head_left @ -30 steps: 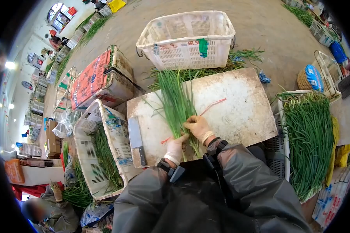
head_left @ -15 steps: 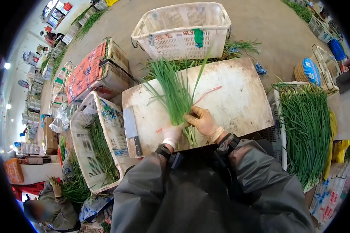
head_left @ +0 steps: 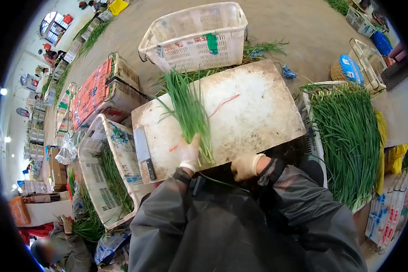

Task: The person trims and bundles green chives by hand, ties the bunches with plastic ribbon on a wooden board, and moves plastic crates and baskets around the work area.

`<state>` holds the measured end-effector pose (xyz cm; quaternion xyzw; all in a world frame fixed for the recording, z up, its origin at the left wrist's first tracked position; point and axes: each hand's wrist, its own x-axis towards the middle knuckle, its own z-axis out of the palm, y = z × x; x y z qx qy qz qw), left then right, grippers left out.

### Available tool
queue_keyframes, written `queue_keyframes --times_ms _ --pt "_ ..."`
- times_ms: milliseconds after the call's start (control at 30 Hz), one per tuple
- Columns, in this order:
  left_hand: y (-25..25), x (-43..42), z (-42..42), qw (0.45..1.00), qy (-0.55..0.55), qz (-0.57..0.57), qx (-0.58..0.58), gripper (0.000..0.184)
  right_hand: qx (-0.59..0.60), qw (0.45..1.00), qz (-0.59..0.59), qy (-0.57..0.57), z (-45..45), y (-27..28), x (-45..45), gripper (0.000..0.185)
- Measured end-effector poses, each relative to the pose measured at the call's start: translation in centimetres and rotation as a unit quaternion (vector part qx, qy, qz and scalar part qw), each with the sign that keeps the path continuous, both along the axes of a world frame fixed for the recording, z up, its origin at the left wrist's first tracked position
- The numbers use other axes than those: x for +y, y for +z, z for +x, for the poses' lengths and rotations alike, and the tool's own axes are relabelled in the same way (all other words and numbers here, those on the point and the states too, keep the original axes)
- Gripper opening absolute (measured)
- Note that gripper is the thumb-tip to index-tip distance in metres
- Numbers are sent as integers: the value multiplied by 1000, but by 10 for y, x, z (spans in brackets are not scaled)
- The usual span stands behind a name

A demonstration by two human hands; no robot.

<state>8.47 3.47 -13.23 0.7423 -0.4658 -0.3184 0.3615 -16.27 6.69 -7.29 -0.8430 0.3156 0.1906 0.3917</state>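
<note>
My left hand (head_left: 190, 152), in a pale glove, is closed around the lower stalks of a bunch of green chives (head_left: 186, 106). The bunch lies over the left part of a worn white board (head_left: 254, 109), leaf tips toward the far edge. My gloved right hand (head_left: 248, 167) is just past the board's near edge, fingers curled and smeared by motion. A single green blade (head_left: 224, 182) trails below the board beside it; whether the fingers grip it is unclear. A knife (head_left: 143, 148) with a black handle lies at the board's left edge. A thin red strip (head_left: 223, 105) rests right of the bunch.
A white crate (head_left: 195, 45) stands behind the board. Another crate (head_left: 136, 170) on the left holds chives, and a full chive crate (head_left: 344, 140) is at right. A red-covered box (head_left: 93, 93) sits back left. Part of another person (head_left: 72, 247) shows lower left.
My right hand has left the bunch and moved down and right, past the board's near edge. The long blade that stuck out of the bunch is gone from there. My left hand keeps its hold.
</note>
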Motion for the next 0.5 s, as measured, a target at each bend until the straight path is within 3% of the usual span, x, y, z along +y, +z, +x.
queue_keyframes --times_ms 33,100,200,300,400,433,500 --pt "-1 3 -2 998 -11 -51 -36 54 -50 994 -61 -80 -2 3 -6 31" --pt "7 8 -9 994 -20 -54 -91 52 -86 957 -128 -245 3 13 -23 30" --pt "-12 5 0 987 -32 -64 -144 43 -156 883 -276 -345 7 -20 -58 31" --pt "-29 -4 32 995 -38 -32 -92 33 -62 904 -213 -366 23 -11 -69 30" --pt "-7 -2 38 988 2 62 142 28 -88 890 -220 -390 41 -26 -70 27" --pt "14 1 28 987 9 77 138 20 -91 893 -215 -385 48 -27 -71 24" --pt "4 0 37 990 -14 85 112 20 -93 901 -206 -371 58 -30 -73 20"
